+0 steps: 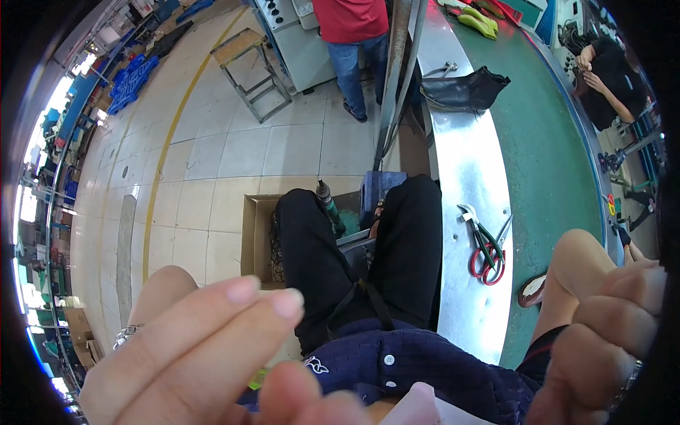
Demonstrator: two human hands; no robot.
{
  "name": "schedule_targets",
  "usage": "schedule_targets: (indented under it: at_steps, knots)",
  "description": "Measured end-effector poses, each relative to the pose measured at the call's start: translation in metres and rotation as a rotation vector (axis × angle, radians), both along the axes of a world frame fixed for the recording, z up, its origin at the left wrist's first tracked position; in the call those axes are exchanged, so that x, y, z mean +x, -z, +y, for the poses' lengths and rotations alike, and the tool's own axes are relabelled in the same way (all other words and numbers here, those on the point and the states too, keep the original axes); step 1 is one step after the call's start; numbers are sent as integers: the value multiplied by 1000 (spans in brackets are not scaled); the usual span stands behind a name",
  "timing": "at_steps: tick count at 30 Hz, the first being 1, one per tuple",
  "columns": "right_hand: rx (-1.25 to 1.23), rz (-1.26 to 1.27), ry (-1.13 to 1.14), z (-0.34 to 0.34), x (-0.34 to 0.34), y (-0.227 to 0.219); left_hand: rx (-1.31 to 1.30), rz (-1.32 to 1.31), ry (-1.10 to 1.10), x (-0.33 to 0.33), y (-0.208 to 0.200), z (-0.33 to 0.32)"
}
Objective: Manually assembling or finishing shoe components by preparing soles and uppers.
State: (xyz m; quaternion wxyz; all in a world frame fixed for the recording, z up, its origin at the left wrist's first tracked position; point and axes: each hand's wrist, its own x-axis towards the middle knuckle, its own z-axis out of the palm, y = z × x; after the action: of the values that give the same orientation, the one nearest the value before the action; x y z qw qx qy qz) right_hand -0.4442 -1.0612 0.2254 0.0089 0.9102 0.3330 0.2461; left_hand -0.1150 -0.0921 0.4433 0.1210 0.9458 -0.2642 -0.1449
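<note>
Cardboard box (256,237) on the floor, just off centre toward 8–9 o'clock, open top, dark tangled stuff inside, partly behind the thigh. Blue bin (370,190) close to centre at 2 o'clock; contents mostly hidden by the knee. Green tool (330,207) with dark tip leans near centre, between the knees. Blue plastic crates (132,83) on the floor at 10 o'clock, contents too small to tell.

Red-handled scissors (494,265) at 3–4 o'clock on the metal worktop (467,152), blades pointing toward 1; green-handled cutters (476,225) overlap them, pale metal head toward 11. Black pouch-like item (464,91) at 1–2 o'clock, across the worktop edge; opening unclear.

Left hand (202,347) at 7–8 o'clock, blurred, close to camera: upper two fingers nearly straight, spread from the lower ones, nothing seen in hold. Right hand (605,336) at 4 o'clock: fingers curled in, can't tell if gripping anything. Pale pinkish-white piece (419,407) at 5 o'clock, smooth, cut off by lower edge.
</note>
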Motion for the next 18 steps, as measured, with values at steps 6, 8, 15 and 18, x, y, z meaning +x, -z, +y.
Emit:
schedule_targets:
  at_steps: [6, 8, 15, 18]
  knots:
    - [2, -14, 25, 15, -11, 3, -79, -48, 2, 1, 2, 0]
    - [3, -22, 24, 22, -4, 2, -105, -66, -7, -2, 3, 2]
    - [0, -38, 23, 58, 18, -8, -203, -123, -33, 2, 14, 15]
    - [-1, -34, 21, 79, 32, -14, -244, -136, -47, 3, 20, 15]
